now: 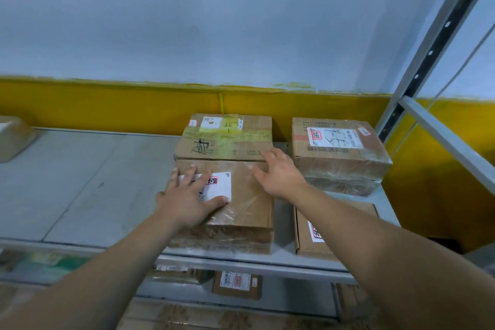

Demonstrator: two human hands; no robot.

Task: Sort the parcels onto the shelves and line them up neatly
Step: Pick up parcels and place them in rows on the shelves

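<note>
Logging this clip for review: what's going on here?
A person has both hands on a tape-wrapped parcel at the front of a grey shelf. The left hand lies flat on its white label; the right hand rests near its far edge, by the box behind. A labelled parcel and a flat box sit to the right.

This is a parcel storeroom or courier depot. A grey metal shelf [80, 182] on a slotted steel upright [439, 43] carries brown cardboard parcels [340, 158], taped and film-wrapped, each with a printed shipping label [334, 136] and some with handwritten marker codes [230, 126]. More labelled boxes [237, 286] sit on the level below. Behind is a bare, scuffed wall [214, 21], white above a yellow painted band [107, 104].
</note>
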